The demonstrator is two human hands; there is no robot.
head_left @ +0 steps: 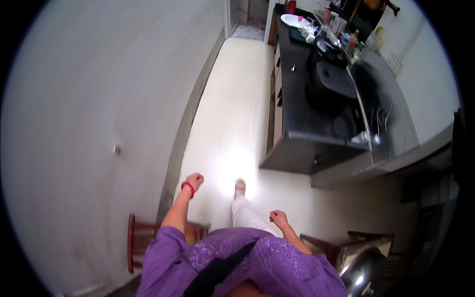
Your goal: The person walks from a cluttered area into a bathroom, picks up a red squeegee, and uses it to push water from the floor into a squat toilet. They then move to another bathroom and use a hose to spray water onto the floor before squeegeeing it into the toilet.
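Observation:
My left hand [196, 180] hangs in front of me over the pale floor, near the left wall. Its fingers are curled in and nothing shows in them. A red bangle [188, 189] circles that wrist. Lower and to the right, my right hand [278, 218] is held beside my body with its fingers loosely closed, also with nothing visible in it. Neither hand touches anything. Between them one leg in white trousers [243, 212] is stretched forward in a step, the shoe [240, 187] slightly blurred.
A dark counter [299, 116] runs along the right, carrying a black lidded box [336, 79], bottles and a white plate [291, 20]. A plain wall [109, 94] bounds the left. Wooden chairs [143, 237] flank me, with a shiny metal pot [363, 272] at lower right. A doorway [249, 24] stands ahead.

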